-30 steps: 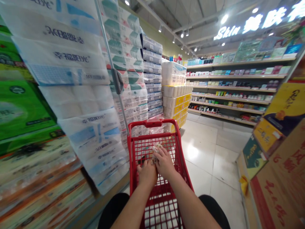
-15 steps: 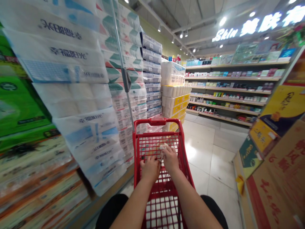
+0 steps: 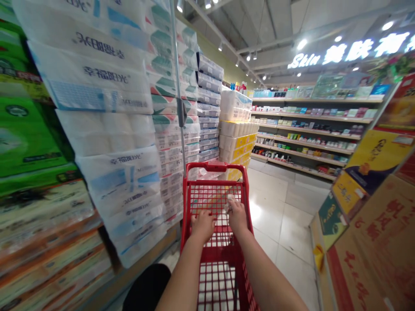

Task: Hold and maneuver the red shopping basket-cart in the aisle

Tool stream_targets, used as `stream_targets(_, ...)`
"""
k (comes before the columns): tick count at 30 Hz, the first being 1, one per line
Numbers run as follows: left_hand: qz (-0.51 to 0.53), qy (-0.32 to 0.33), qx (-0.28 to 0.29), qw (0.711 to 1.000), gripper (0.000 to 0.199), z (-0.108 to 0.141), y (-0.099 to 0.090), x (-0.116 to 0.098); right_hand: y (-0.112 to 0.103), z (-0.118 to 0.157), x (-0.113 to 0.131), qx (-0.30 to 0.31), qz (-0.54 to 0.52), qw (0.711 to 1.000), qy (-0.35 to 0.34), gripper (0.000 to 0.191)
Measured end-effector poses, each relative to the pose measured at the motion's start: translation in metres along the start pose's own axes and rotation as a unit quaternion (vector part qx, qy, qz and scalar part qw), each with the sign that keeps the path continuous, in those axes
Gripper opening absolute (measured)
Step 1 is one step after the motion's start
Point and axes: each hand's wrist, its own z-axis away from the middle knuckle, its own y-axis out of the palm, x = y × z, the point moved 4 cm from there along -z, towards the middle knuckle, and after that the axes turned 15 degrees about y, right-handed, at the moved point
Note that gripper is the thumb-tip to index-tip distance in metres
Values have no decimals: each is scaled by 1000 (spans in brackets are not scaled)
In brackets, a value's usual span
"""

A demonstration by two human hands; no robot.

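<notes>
A red plastic shopping cart (image 3: pixel 212 255) with grid walls stands right before me, its raised rim bar (image 3: pixel 216 166) at the far end. My right hand (image 3: pixel 239 217) is closed on a crumpled white tissue (image 3: pixel 229 202), which pokes out past the fingertips over the right side of the cart. To its left, my left hand (image 3: pixel 203 225) hovers over the cart's grid with bent, parted fingers. I see nothing held in it; its palm faces away from me. A gap separates the two hands.
Tall stacks of wrapped toilet paper (image 3: pixel 118 129) line the left, beside a thin metal pole (image 3: pixel 178 73). Cardboard boxes (image 3: pixel 376 242) are piled on the right. Ahead, tiled floor (image 3: pixel 269 198) leads to shelves (image 3: pixel 301 125) of small packaged goods.
My hands have moved apart; the right one, with the tissue, has shifted to the right. The view has turned slightly, and the stacks on the left now sit farther right.
</notes>
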Motion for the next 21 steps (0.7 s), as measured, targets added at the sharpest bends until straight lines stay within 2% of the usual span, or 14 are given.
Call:
stream_targets(4, -12, -2, -7, 1000, 34, 7, 7, -6, -1, -1, -1, -15, 0, 1000, -16, 45)
stream_targets(8, -13, -8, 1, 1000, 35, 10, 5, -4, 0, 2, 6, 21, -15, 1000, -9, 42)
stream_targets(12, -8, -11, 8, 1000, 33, 8, 0, 3, 10, 34, 23, 93, -11, 995, 34, 38)
stream_targets(14, -1, -10, 10, 1000, 31, 7, 0, 9, 16, 55, 34, 133, -4, 991, 21, 38)
stream_targets(17, 7, -2, 2, 1000, 33, 6, 0, 19, 16, 68, 42, 119, 22, 992, 21, 40)
stream_targets(21, 22, 30, 11, 999, 39, 6, 3, 30, 5, 53, 38, 60, 33, 997, 34, 44)
